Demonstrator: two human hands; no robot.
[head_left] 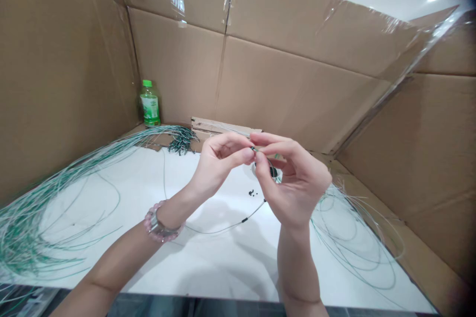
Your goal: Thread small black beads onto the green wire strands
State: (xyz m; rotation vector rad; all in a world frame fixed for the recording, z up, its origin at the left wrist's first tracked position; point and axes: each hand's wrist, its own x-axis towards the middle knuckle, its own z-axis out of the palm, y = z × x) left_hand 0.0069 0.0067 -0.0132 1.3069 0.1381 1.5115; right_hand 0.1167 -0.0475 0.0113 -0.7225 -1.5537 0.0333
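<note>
My left hand (pixel 219 161) and my right hand (pixel 293 176) meet above the white tabletop, both closed in a pinch. Between their fingertips is a small dark piece (pixel 254 148) on a thin wire; its exact shape is too small to tell. The wire (pixel 219 232) loops below my hands, with a short black sleeve (pixel 244 220) on it. Behind my right hand, partly hidden, stands a round white container with black contents (pixel 274 172). Several tiny black pieces (pixel 253 192) lie loose on the table below my fingers.
A large bundle of green and white wires (pixel 33 228) spreads along the left, its dark ends (pixel 182 139) gathered at the back. More wires (pixel 357 242) coil at the right. A green bottle (pixel 150 105) stands in the back left corner. Cardboard walls (pixel 297 84) enclose the white table (pixel 208 272).
</note>
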